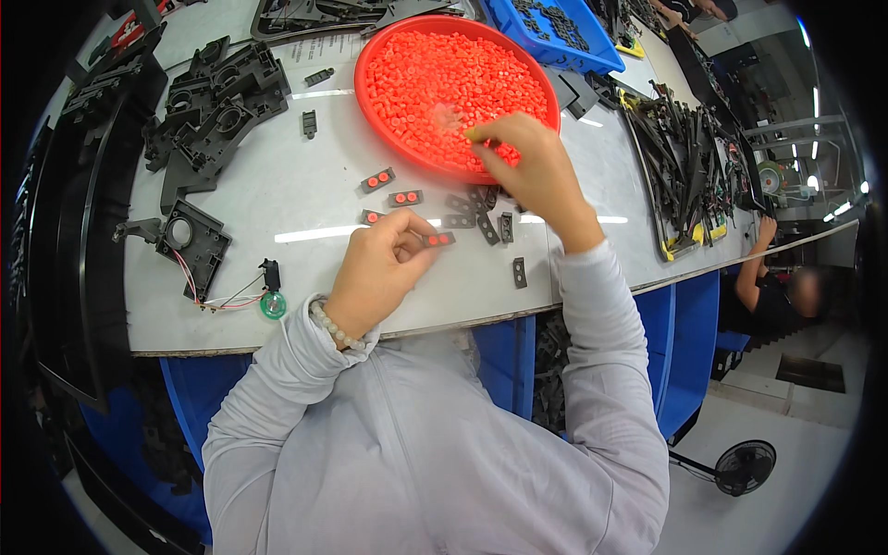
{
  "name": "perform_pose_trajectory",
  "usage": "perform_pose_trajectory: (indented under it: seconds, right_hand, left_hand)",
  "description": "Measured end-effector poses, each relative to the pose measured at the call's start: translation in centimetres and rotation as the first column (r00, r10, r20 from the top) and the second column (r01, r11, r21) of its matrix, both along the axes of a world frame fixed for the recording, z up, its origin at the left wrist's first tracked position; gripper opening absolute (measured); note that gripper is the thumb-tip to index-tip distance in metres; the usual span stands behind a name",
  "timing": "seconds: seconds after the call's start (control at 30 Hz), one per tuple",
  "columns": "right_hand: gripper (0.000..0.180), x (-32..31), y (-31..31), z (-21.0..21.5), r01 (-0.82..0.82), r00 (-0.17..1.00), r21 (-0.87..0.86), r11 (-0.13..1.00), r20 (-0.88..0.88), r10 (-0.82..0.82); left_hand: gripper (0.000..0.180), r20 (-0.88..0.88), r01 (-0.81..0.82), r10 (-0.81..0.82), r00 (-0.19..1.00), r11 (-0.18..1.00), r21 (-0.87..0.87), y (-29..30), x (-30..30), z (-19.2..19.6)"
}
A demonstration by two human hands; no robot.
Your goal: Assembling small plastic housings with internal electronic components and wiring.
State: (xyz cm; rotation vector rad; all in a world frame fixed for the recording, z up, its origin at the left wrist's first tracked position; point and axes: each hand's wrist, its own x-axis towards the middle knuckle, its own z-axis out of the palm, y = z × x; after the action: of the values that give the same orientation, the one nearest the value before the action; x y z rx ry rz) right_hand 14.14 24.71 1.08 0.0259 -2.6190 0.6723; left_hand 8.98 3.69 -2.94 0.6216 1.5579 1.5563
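My left hand (pixel 381 270) rests on the white table (pixel 277 199) and pinches a small black holder (pixel 438 239) with two red buttons in it. My right hand (pixel 532 166) reaches over the near rim of the round red tray (pixel 372 88), fingertips closed among the small red buttons (pixel 444 79); what the fingers hold is hidden. Two filled black holders (pixel 376 179) (pixel 405 197) lie left of the hands, a third (pixel 370 217) sits by my left thumb. Several empty black holders (pixel 481 211) lie between the hands, one more (pixel 519 272) near the table edge.
Black plastic housings (pixel 217 97) are piled at the left, and a speaker part with wires (pixel 190 242) and a green disc (pixel 272 305) lies near the front edge. A blue bin (pixel 555 32) stands behind the tray. A tray of black strips (pixel 689 153) is at right, by another person (pixel 772 282).
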Motion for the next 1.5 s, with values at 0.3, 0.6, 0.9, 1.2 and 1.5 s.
perform_pose_trajectory:
  seconds: [0.3,0.6,0.9,1.2,1.5]
  right_hand:
    - [0.016,-6.8,4.1,-2.2,0.004,0.972,0.270,0.963,0.225,-0.067]
    - [0.017,-5.3,5.3,-1.0,0.084,0.983,0.007,0.996,0.161,-0.084]
    - [0.017,-6.2,4.5,-0.9,0.012,0.925,0.222,0.975,0.369,-0.095]
    - [0.017,-7.0,3.2,-0.5,-0.015,0.886,0.462,0.887,0.417,-0.203]
    - [0.021,-6.6,3.7,-1.4,-0.047,0.955,0.467,0.883,0.279,-0.097]
  left_hand:
    - [0.018,-0.669,-0.095,0.051,0.742,0.995,-0.029,-0.3,0.5,-1.3]
    - [0.024,-0.822,-0.132,-0.043,0.567,0.981,-0.143,-0.2,0.3,1.5]
    - [0.026,-0.939,-0.055,-0.129,0.320,0.987,-0.154,4.0,-0.4,1.0]
    - [0.025,-0.923,-0.050,-0.141,0.358,0.984,-0.170,4.5,-0.5,0.5]
    - [0.021,-0.936,-0.026,-0.147,0.321,0.986,-0.164,4.8,-0.7,-0.5]
